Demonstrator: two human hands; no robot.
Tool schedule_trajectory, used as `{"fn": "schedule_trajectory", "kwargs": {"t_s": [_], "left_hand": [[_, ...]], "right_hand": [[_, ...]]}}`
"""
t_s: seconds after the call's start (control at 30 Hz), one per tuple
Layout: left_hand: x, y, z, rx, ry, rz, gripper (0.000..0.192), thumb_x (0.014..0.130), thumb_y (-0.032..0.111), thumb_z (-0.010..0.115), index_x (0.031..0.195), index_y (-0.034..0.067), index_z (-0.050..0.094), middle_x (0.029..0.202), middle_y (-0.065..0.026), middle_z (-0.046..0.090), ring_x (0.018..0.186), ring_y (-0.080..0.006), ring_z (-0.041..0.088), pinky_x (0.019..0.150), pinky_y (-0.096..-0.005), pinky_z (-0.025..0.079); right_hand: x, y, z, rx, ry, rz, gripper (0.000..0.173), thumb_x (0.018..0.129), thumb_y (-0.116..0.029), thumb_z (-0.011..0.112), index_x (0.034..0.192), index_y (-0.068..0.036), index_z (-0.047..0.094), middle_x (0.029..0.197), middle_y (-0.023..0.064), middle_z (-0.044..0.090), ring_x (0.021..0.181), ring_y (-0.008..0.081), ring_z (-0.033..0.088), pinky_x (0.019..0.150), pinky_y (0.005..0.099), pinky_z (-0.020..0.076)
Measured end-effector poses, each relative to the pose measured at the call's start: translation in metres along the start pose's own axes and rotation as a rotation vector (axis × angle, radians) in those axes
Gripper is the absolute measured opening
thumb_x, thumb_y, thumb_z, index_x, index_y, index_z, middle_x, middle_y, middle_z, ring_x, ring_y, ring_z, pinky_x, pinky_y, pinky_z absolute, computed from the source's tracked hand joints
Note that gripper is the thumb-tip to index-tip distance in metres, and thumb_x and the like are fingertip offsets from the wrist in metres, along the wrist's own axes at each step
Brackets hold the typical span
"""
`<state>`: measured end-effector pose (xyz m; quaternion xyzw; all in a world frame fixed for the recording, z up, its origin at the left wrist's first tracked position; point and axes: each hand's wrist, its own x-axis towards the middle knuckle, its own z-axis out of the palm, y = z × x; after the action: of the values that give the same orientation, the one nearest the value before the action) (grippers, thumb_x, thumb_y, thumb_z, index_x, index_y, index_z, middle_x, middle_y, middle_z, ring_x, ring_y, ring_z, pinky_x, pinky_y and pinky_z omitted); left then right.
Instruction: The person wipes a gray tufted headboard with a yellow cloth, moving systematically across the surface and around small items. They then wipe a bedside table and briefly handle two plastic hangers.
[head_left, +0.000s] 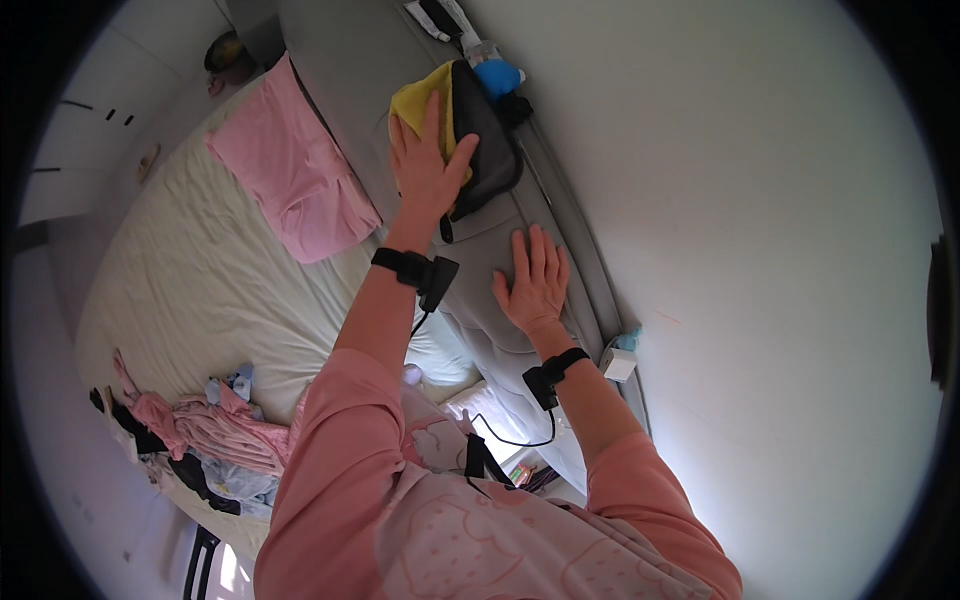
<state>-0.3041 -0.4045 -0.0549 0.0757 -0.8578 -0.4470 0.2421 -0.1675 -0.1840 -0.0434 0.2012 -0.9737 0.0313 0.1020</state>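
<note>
My left hand (429, 169) lies spread on a yellow and dark grey cloth (487, 142), which rests on the grey padded headboard (480, 274) of a bed. Its palm covers part of the yellow side. Lower down, my right hand (536, 281) presses flat on the headboard's upholstery with the fingers apart, and nothing is in it. Black straps with small devices and cables circle both wrists.
A folded pink cloth (300, 172) lies on the cream bed sheet (202, 270), with heaped clothes (217, 435) farther down. Along the headboard's ledge are a white tube (427, 21), a blue object (496, 77) and a small white box (619, 364). A pale wall (765, 247) rises at right.
</note>
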Motion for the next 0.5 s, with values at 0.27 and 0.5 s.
{"fn": "schedule_trajectory", "kwargs": {"t_s": [0.27, 0.5], "left_hand": [[-0.037, -0.032, 0.020, -0.436, 0.018, -0.377, 0.069, 0.102, 0.041, 0.054, 0.149, -0.007, 0.037, 0.150, -0.0331, 0.038, 0.135, -0.0486, 0.041, 0.113, -0.0503, 0.031], [-0.133, 0.031, -0.003, -0.652, -0.137, -0.815, 0.059, 0.100, 0.027, 0.052, 0.147, -0.007, 0.042, 0.154, -0.0231, 0.040, 0.140, -0.0371, 0.041, 0.115, -0.0404, 0.032]], "right_hand": [[-0.004, 0.003, 0.009, -0.017, 0.034, -0.019, 0.073, 0.087, -0.039, 0.065, 0.152, -0.012, 0.047, 0.163, 0.0122, 0.033, 0.146, 0.0306, 0.034, 0.120, 0.0525, 0.0243], [-0.006, 0.006, 0.006, 0.108, -0.083, 0.018, 0.082, 0.081, -0.040, 0.070, 0.154, -0.013, 0.045, 0.165, 0.0120, 0.028, 0.150, 0.0310, 0.029, 0.123, 0.0519, 0.0194]]}}
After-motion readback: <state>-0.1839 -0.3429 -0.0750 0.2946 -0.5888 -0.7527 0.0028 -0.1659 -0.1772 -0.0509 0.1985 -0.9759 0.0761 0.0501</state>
